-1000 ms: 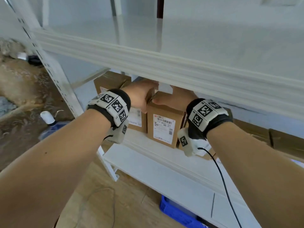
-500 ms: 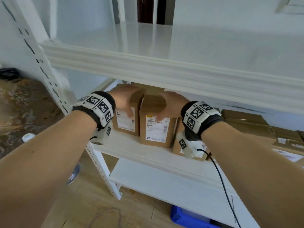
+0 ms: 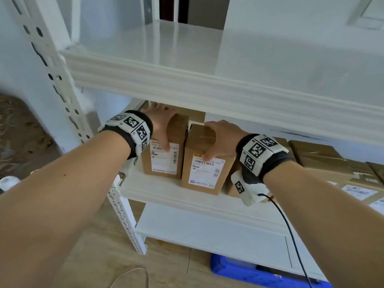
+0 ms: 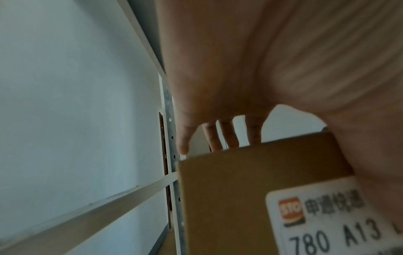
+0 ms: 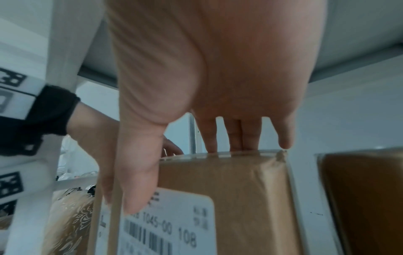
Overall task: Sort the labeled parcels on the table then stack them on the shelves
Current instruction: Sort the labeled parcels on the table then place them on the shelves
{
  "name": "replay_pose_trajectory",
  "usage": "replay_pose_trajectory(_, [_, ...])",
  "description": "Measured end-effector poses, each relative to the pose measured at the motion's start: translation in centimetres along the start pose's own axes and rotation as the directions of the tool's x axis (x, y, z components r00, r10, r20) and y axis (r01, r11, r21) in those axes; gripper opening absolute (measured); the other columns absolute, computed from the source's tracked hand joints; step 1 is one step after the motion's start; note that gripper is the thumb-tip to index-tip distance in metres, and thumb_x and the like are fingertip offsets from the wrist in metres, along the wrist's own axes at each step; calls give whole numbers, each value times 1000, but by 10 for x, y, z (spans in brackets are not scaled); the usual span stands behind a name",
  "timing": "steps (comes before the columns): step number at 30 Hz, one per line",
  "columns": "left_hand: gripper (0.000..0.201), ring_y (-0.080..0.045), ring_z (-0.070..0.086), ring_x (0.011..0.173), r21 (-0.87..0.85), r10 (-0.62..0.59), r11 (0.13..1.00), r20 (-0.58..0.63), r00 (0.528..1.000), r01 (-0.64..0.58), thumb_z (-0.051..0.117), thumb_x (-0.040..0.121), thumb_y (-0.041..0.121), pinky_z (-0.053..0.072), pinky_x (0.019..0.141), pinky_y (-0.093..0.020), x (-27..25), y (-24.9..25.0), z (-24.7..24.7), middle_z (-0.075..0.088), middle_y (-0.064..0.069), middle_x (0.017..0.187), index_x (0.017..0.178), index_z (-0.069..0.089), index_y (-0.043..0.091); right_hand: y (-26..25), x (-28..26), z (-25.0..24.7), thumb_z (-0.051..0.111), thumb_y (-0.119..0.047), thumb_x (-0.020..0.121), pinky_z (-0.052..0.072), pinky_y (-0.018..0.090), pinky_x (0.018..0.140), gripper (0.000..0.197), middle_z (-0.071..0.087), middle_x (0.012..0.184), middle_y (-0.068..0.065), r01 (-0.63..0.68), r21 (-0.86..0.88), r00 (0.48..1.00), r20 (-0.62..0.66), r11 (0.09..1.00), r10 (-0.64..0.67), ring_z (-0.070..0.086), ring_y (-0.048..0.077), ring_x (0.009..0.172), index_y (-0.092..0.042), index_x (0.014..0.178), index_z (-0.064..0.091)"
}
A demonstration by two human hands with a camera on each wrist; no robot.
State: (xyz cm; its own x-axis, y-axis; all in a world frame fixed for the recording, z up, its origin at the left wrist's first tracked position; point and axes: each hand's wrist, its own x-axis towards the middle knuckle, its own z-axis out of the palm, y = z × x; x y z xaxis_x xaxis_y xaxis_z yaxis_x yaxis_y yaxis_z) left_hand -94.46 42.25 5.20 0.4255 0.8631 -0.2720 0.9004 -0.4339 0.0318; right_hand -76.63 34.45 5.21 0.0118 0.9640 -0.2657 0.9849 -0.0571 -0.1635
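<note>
Two brown cardboard parcels stand upright side by side on the middle shelf. My left hand holds the left parcel from above, with its fingers over the top and its thumb on the white front label. My right hand holds the right parcel the same way. In the left wrist view the left hand reaches its fingers past the back edge of the left parcel, labelled 780 A13. In the right wrist view the right hand lays its thumb on the label of the right parcel.
The upper shelf hangs low over both hands. Another parcel stands behind my right wrist. Several flat parcels lie further right. The rack post is at the left. Below are a lower shelf and a blue crate.
Both parcels have come to stand level, side by side at the shelf's front. My hands have slid forward on them, so the thumbs now lie on the labels.
</note>
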Motion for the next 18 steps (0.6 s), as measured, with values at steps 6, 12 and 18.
replay_pose_trajectory(6, [116,-28,23,140,25,31,999,13,999,-31,88,59,30,32,109,-45,-10,3,4,27,-6,152,150,17,20,8,-7,4,81,-42,66,40,41,103,103,43,138,6,-14,26,999,-29,1000,15,44,26,125,-22,148,24])
replay_pose_trajectory(12, [113,-28,21,141,10,46,999,-55,997,-45,87,60,36,30,111,-52,-17,5,14,28,-4,151,150,19,21,9,-7,6,82,-40,65,37,41,106,104,40,143,4,9,5,998,-62,1000,-9,41,26,130,-25,149,23])
replay_pose_trajectory(18, [115,-27,22,141,13,50,999,-91,995,-49,87,58,39,26,112,-55,-17,7,20,27,-3,152,150,18,23,10,-8,10,81,-36,66,40,43,103,98,43,138,3,28,-31,994,-107,999,-32,44,25,125,-27,147,26])
